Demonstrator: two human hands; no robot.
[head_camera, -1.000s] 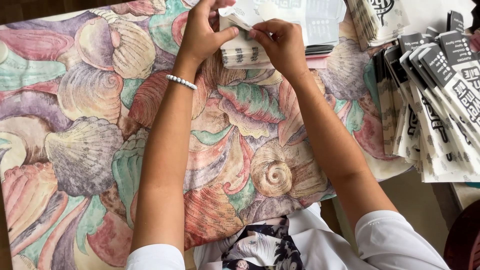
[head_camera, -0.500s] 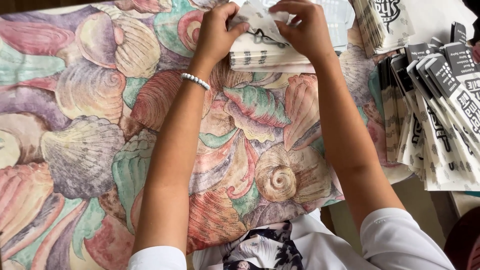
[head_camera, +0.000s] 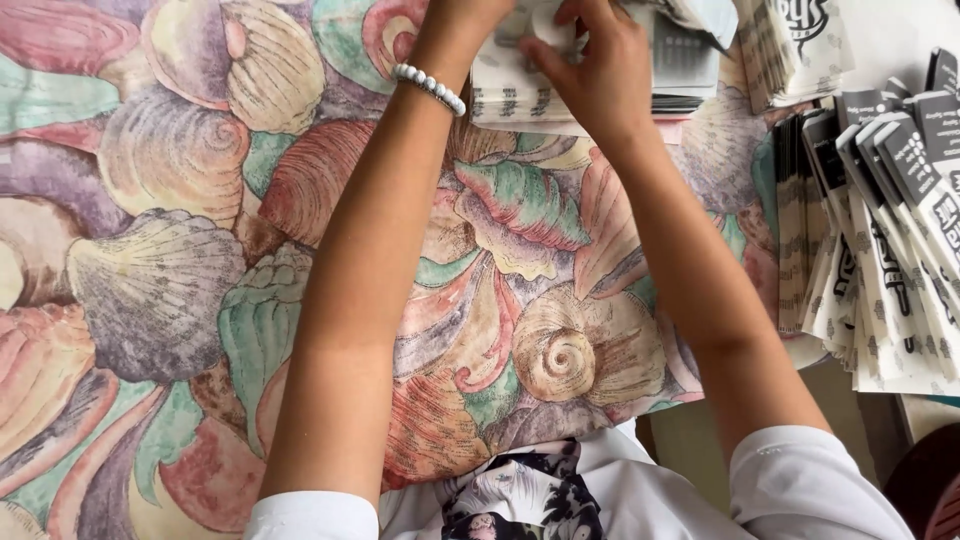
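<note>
Shell-print cloth (head_camera: 200, 300) covers our table. Both hands, left hand (head_camera: 460, 20) and right hand (head_camera: 600, 70), have shifted farther, fingers pinched on a folded leaflet (head_camera: 530, 25) atop the far stack (head_camera: 600, 100); leaflet rows (head_camera: 880, 220) sit right.

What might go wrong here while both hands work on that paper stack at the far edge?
The left hand and right hand press a stack of white printed paper sheets; loose top sheets may slide. The right forearm passes near the fanned black-and-white folded leaflets, which it might knock off the edge.
</note>
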